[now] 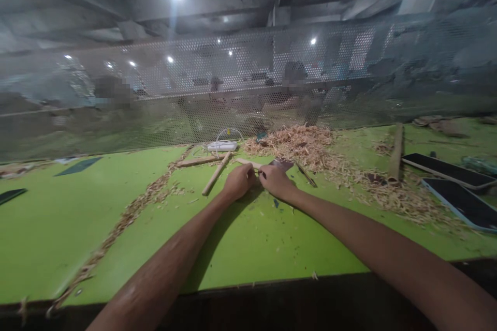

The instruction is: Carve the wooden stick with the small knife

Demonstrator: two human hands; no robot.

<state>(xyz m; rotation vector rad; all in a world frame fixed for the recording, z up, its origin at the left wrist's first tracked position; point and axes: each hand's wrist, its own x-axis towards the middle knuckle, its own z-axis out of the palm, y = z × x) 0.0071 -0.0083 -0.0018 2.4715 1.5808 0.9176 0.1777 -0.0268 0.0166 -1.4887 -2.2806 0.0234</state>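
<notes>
My left hand (pixel 238 182) and my right hand (pixel 276 181) nearly meet above the middle of the green tabletop (pixel 248 248), fingers curled closed. Whatever is pinched between them is too small and hidden to name. Just behind the fingertips runs a pale wooden stick (pixel 245 162); whether they touch it I cannot tell. A dark flat sheet (pixel 282 165) lies beyond my right hand, with a thin dark tool (pixel 306 174) to its right. Left of my left hand, a round wooden stick (pixel 216 174) lies slanted, its far end near another wooden piece (pixel 200 161).
A heap of wood shavings (pixel 298 142) lies at the back, trailing right. A white power strip (pixel 222 146) with a cable stands before the perforated screen (pixel 233 88). Two phones (pixel 446 169) and a half-round wooden piece (pixel 396 154) lie right. Shavings line a seam (pixel 134 212) at left.
</notes>
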